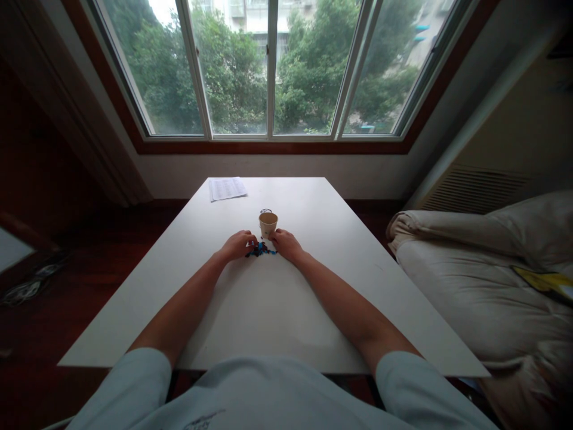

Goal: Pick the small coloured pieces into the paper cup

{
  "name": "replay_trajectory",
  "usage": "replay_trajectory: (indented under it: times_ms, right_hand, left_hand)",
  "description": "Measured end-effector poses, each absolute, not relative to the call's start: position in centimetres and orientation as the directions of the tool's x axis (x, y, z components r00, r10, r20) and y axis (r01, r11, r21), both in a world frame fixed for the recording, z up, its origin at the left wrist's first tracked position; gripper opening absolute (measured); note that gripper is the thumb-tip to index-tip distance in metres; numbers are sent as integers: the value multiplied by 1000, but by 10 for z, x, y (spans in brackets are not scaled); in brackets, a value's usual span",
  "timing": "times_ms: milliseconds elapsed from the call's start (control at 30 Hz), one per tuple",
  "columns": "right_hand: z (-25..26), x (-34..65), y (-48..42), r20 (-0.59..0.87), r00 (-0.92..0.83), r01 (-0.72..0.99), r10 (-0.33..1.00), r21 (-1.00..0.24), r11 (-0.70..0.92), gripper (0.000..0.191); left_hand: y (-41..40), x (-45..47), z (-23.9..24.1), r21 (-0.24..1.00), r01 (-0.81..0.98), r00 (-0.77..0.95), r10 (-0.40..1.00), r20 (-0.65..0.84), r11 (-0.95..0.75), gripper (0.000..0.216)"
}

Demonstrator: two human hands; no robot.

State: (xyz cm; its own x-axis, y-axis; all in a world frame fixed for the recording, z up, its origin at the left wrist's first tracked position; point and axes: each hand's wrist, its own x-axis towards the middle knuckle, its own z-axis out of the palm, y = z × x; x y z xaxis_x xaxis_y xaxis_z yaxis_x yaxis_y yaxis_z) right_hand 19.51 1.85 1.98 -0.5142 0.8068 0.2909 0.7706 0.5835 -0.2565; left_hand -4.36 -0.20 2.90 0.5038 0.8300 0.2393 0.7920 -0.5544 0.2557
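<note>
A brown paper cup [268, 222] stands upright near the middle of the white table [277, 310]. On the tabletop just in front of it lies a small pile of blue and dark pieces [260, 248], too small to name. My left hand [240, 245] is at the pile's left side, its fingers curled down in a pinch over the pieces. At the pile's right, my right hand [287, 243] has its fingertips drawn together close against the cup's lower right side. Whether they touch the cup or pinch a piece is hidden.
Printed paper sheets [227, 189] lie at the table's far left corner. Behind the cup is a thin dark loop [265, 211]. A beige sofa [447, 286] stands to the right, cables [22, 291] lie on the floor at left, and a window [268, 71] is ahead.
</note>
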Motion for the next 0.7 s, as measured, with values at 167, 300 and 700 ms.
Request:
replay_trajectory:
  times_ms: [167, 300, 700]
  right_hand:
    - [21, 192, 20, 432, -527, 680, 732, -303, 668, 18]
    - [29, 186, 20, 538, -510, 594, 671, -344, 727, 18]
    - [56, 182, 27, 700, -185, 559, 689, -502, 660, 23]
  left_hand:
    - [-3, -41, 30, 244, 809, 492, 843, 218, -535, 20]
    - [-3, -40, 30, 241, 822, 474, 854, 214, -517, 20]
    - [-5, -34, 28, 214, 828, 470, 850, 238, -518, 16]
